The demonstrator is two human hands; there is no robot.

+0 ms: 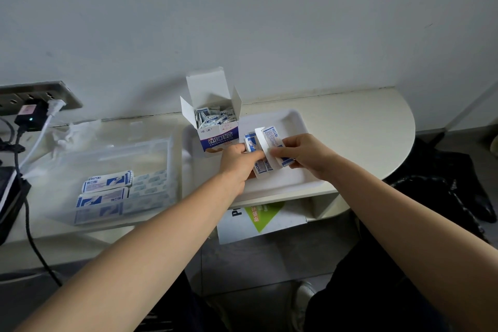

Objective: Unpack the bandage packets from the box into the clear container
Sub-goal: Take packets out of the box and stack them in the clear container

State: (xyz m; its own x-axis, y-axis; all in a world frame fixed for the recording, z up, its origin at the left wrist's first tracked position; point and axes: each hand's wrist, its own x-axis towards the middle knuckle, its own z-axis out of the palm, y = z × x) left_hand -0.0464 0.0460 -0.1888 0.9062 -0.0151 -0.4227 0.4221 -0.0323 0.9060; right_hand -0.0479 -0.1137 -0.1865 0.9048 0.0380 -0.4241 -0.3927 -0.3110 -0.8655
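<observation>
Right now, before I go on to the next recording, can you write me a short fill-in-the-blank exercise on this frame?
1. The box stands with its top flaps ____.
2. The left hand and the right hand hold bandage packets over the ____ tray.
3. The clear container, with packets already in it, lies to the ____ of the tray.
Missing words: open, white, left.
</observation>
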